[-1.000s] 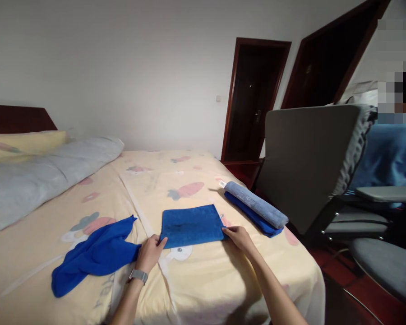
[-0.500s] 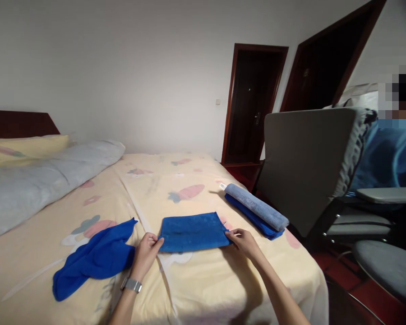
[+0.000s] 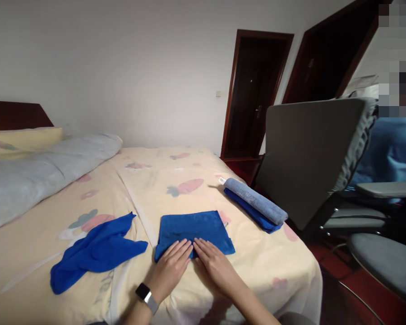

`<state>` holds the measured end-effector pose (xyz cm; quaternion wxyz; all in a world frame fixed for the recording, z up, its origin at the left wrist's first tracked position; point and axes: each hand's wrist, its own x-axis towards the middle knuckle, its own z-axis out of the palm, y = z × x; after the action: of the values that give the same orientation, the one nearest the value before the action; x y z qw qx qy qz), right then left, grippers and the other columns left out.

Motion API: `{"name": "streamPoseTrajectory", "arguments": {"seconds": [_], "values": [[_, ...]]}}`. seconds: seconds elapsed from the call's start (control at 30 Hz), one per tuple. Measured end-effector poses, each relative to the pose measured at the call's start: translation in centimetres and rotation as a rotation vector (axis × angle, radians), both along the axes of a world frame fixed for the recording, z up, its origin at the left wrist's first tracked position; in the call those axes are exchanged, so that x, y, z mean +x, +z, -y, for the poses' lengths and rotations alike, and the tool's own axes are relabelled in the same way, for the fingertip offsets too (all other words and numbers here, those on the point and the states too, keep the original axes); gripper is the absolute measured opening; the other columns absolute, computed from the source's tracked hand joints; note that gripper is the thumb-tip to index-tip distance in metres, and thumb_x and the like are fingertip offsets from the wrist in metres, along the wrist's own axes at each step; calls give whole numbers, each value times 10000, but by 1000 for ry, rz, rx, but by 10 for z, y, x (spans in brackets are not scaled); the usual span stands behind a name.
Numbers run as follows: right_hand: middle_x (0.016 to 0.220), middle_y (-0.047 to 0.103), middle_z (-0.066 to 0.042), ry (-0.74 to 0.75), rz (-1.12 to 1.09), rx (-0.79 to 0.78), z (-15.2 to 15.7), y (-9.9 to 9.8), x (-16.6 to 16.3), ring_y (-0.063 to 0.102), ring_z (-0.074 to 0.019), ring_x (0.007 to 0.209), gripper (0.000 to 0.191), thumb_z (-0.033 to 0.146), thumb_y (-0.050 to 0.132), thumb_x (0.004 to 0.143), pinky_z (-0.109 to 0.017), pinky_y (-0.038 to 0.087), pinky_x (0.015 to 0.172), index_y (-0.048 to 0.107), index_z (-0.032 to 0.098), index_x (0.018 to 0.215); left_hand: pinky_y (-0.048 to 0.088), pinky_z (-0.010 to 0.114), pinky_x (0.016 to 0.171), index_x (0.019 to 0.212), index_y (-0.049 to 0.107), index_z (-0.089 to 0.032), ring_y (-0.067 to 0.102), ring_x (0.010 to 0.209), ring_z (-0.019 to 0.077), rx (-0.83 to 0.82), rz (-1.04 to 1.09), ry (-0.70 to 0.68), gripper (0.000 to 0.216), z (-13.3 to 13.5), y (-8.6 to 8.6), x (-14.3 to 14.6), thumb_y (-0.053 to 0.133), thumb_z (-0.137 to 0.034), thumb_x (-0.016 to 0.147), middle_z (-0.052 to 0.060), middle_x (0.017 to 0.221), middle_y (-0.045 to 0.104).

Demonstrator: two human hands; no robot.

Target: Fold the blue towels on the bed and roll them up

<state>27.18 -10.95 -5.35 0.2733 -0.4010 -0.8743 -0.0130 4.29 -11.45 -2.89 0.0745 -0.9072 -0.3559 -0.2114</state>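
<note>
A folded blue towel [image 3: 192,225] lies flat on the bed in front of me. My left hand [image 3: 173,262] rests palm down on its near edge, fingers stretched out. Beside it, my right hand [image 3: 213,262] presses on the same edge with its fingers flat, the fingertips of both hands almost meeting. To the left lies a crumpled blue cloth [image 3: 98,250], apart from my hands. Farther right, a rolled light-blue towel [image 3: 255,201] sits on top of a folded dark-blue cloth [image 3: 246,210].
The bed [image 3: 149,180] has a yellow patterned sheet. A grey bolster-like roll [image 3: 54,169] and a yellow pillow [image 3: 23,140] lie at left. A grey chair [image 3: 314,153] stands by the bed's right edge, with a person [image 3: 389,144] behind it.
Both hands have let go of the towel's side corners and moved inward to its near edge, where they lie flat. The towel now lies down on the sheet.
</note>
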Motion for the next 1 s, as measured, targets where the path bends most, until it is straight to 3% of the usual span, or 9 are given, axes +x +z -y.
{"name": "streamPoseTrajectory", "arguments": {"seconds": [0.13,0.33,0.5,0.6,0.73,0.9,1.0], "values": [[1502,501,-151,17,61,-51,-8,-6,13,502,-265,1382,496,137,447,1012,-460,441,1162,464,142,1508,448,422,1173,1563,352,-304,484,1411,197,-123,-43,-46,557,-11,-13,-10,422,-133,1037,34,1539,513],[1518,483,-137,-49,-22,-145,-10,-3,77,493,-275,1387,490,194,481,1021,-454,464,1147,468,173,1511,438,421,1174,1494,474,-361,498,1397,213,-275,71,49,524,-9,-12,-47,469,-147,1016,-5,1541,498],[1535,459,-136,-39,-27,-228,-7,-1,96,479,-261,1396,487,217,473,1030,-413,448,1160,463,162,1513,416,411,1188,1470,513,-369,504,1393,222,-368,133,102,506,-5,-9,-56,506,-182,1000,-15,1524,519],[1515,481,-143,-64,-4,-228,-8,8,93,478,-283,1396,483,248,505,1022,-465,429,1170,489,161,1496,446,418,1171,1467,515,-377,521,1382,238,-367,149,120,487,-4,-5,-58,559,-261,996,-18,1501,549],[1531,457,-121,-51,7,-62,-9,19,64,395,-317,1445,519,233,591,980,-557,343,1205,500,193,1489,491,410,1140,1459,535,-351,562,1347,246,-186,129,92,456,-5,5,-43,567,-331,1005,5,1455,604],[1484,513,-138,72,34,40,-13,5,5,499,-262,1382,545,154,592,972,-423,452,1157,473,158,1503,490,412,1143,1514,454,-302,573,1334,213,-29,55,-63,471,-18,0,-3,472,-238,1048,29,1445,613],[1441,561,-145,91,65,2,-18,-3,1,539,-247,1349,535,112,601,951,-373,457,1152,509,136,1477,502,397,1134,1528,427,-318,573,1334,210,-71,27,-70,500,-25,-11,-4,510,-266,1038,15,1455,603]]}}
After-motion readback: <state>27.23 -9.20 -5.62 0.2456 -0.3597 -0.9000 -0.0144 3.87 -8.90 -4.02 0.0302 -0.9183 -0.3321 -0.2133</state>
